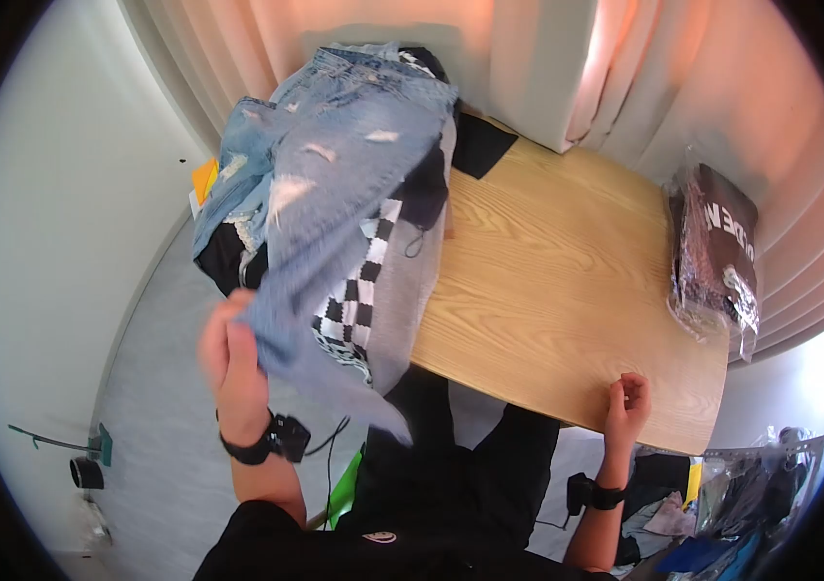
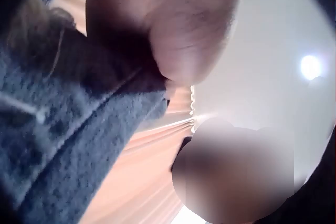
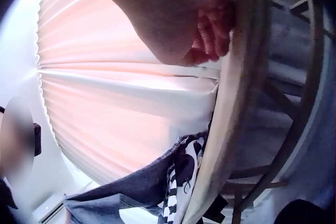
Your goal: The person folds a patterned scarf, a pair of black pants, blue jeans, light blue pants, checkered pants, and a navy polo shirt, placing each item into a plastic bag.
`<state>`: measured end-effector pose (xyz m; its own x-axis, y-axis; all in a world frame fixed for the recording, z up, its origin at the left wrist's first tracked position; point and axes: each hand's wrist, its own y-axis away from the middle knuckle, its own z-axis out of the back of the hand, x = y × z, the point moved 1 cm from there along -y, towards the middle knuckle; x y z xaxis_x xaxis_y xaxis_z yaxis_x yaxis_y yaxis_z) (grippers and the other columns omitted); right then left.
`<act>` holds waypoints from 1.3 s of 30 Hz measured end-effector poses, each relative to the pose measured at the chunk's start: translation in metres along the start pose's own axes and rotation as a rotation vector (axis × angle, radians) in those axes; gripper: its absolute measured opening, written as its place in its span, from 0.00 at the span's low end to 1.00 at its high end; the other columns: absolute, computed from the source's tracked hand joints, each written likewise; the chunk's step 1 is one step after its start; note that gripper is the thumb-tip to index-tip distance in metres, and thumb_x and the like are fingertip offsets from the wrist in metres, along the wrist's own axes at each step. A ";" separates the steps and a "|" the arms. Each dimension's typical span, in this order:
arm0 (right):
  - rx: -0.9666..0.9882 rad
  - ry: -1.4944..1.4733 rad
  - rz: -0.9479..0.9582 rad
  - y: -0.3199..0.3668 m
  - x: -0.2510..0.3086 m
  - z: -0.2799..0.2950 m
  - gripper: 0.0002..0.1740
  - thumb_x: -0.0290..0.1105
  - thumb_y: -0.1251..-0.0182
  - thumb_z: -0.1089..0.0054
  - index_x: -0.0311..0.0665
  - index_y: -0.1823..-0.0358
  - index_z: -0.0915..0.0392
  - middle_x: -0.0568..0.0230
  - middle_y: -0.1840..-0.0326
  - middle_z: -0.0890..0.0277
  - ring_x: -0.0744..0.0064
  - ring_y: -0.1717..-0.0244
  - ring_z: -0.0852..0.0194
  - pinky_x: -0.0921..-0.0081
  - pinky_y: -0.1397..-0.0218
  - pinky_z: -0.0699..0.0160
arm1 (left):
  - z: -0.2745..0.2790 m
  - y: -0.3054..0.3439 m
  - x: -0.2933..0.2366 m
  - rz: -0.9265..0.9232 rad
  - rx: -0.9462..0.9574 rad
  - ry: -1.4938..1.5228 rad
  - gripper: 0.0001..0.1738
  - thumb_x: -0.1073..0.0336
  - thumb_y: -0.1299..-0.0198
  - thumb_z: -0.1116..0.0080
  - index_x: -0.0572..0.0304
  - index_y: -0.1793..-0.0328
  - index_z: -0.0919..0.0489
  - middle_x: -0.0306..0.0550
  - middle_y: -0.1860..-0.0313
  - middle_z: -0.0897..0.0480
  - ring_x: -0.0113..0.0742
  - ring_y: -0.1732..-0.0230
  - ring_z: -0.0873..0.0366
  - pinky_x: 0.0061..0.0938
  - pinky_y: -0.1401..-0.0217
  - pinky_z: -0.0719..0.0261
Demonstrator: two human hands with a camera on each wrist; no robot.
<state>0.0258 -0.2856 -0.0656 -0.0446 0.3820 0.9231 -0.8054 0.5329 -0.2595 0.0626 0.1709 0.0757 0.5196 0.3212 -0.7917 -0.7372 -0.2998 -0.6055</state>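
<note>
Light blue ripped jeans (image 1: 335, 165) lie on a heap of clothes at the left of the table. My left hand (image 1: 238, 373) grips the lower end of one leg, drawn toward the body off the heap. Close up in the left wrist view, the left hand (image 2: 173, 24) holds the denim (image 2: 79, 129) by a seam. Its fingertips are hidden there. My right hand (image 1: 628, 412) rests at the table's front edge with fingers loosely curled, holding nothing. In the right wrist view the right hand (image 3: 178, 22) is beside the table edge (image 3: 231, 98), apart from the jeans (image 3: 121, 200).
Under the jeans are a black-and-white checkered garment (image 1: 364, 290) and a grey one (image 1: 412, 300). A black cloth (image 1: 482, 145) lies behind them. At the table's right stands a plastic-wrapped dark garment (image 1: 717, 242). Bagged clothes (image 1: 756, 494) are below right; curtains (image 1: 528, 68) hang behind.
</note>
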 end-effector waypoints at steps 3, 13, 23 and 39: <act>0.129 0.098 -0.057 -0.014 0.009 -0.010 0.07 0.24 0.36 0.42 0.36 0.57 0.27 0.71 0.67 0.27 0.83 0.68 0.30 0.85 0.66 0.31 | 0.035 0.020 -0.006 -0.105 0.148 0.628 0.17 0.58 0.28 0.56 0.68 0.54 0.26 0.46 0.62 0.22 0.32 0.59 0.28 0.26 0.53 0.31; 0.708 0.248 0.546 -0.060 0.187 -0.224 0.32 0.41 0.41 0.34 0.32 0.39 0.34 0.50 0.45 0.27 0.56 0.42 0.29 0.63 0.41 0.29 | 0.086 0.014 -0.003 0.007 0.600 1.400 0.21 0.63 0.33 0.50 0.55 0.83 0.34 0.46 0.81 0.26 0.32 0.85 0.35 0.31 0.82 0.42; 0.524 0.638 0.470 -0.066 0.165 -0.327 0.30 0.52 0.34 0.47 0.34 0.43 0.36 0.38 0.51 0.26 0.43 0.52 0.24 0.52 0.55 0.25 | 0.104 0.027 -0.002 0.261 -0.033 0.851 0.28 0.83 0.71 0.31 0.53 0.73 0.40 0.43 0.77 0.32 0.33 0.76 0.37 0.31 0.71 0.39; 0.032 1.135 0.306 -0.123 0.060 0.052 0.21 0.43 0.32 0.45 0.35 0.48 0.34 0.42 0.54 0.24 0.40 0.51 0.27 0.54 0.52 0.28 | 0.061 0.001 -0.003 -0.031 0.598 -0.187 0.16 0.88 0.60 0.51 0.60 0.67 0.35 0.48 0.68 0.27 0.39 0.69 0.31 0.27 0.62 0.32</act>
<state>0.0911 -0.3674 0.0359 0.3006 0.9530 0.0369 -0.8677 0.2893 -0.4043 0.0335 0.2247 0.0820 0.4997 0.4899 -0.7143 -0.8655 0.2494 -0.4344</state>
